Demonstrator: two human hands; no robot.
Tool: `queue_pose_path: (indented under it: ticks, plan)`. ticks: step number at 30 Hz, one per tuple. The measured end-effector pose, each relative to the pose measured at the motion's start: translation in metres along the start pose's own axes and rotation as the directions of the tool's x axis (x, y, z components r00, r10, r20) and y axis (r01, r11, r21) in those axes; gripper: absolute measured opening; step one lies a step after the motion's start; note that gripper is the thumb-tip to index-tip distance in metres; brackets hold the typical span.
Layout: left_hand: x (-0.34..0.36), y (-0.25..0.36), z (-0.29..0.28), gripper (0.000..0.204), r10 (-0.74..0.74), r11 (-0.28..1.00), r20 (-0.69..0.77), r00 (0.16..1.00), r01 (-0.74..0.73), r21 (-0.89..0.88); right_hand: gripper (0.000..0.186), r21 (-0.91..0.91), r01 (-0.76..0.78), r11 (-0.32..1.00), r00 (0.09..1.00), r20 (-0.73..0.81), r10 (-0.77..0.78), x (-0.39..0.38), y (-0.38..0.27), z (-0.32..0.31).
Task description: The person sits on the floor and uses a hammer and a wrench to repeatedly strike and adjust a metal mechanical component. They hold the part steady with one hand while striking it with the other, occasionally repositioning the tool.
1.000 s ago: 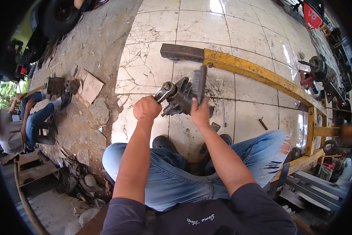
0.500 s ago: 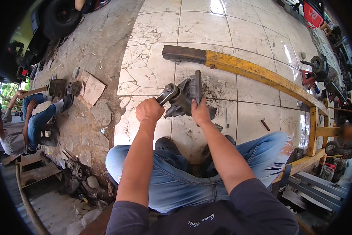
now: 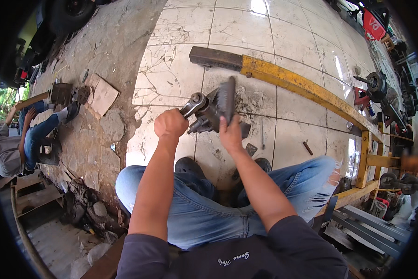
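My left hand (image 3: 171, 123) is closed round the arm of a dark grey, greasy metal machine part (image 3: 209, 116), whose round bolted end shows just beyond the fist. The part's cast body rests low over the tiles in front of my feet. My right hand (image 3: 230, 135) holds a wire brush (image 3: 231, 95) by its lower end, thumb and fingers wrapped round the handle. Grey bristles face left, against or very close to the part's right side; exact contact is blurred.
A yellow steel beam (image 3: 288, 86) with a dark end crosses the tiles beyond the part. Small loose pieces, including a rusty rod (image 3: 308, 148), lie at right. Cardboard (image 3: 102, 95) lies at left near another person (image 3: 30, 135) seated low. Machine parts (image 3: 381, 86) stand at far right.
The brush has shifted and tilted slightly against the part, its bristles now blurred by motion. The whole view has moved a little, so the scene sits further left.
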State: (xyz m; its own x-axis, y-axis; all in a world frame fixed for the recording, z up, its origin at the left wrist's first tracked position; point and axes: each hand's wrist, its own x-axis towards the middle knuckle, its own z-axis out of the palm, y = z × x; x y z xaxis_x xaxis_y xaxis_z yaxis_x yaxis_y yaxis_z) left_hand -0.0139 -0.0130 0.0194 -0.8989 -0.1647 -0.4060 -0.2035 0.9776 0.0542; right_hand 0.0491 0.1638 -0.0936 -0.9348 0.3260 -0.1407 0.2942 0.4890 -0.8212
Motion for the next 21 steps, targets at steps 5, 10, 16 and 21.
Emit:
queue_pose_path:
  ticks: [5,10,16,21]
  plan:
    - [0.003,-0.002,0.004,0.030,-0.042,0.999,0.025,0.999,0.042,0.026,0.045,0.047,-0.083,0.995,0.996,0.034,0.082,0.021,-0.012,-0.004]
    - [0.002,-0.001,0.001,0.032,-0.032,0.999,0.018,0.999,0.032,0.001,0.052,0.086,-0.063,0.994,0.996,-0.052,0.067,0.007,-0.026,-0.006]
    - [0.003,0.002,-0.003,0.029,-0.011,1.000,-0.007,1.000,0.011,0.008,0.053,0.233,-0.229,0.945,0.973,0.058,0.222,0.042,-0.028,-0.009]
    - [0.000,0.005,-0.002,0.029,-0.039,0.999,-0.015,0.999,0.039,0.024,0.050,0.094,-0.201,0.975,0.978,0.070,0.195,0.037,-0.029,0.000]
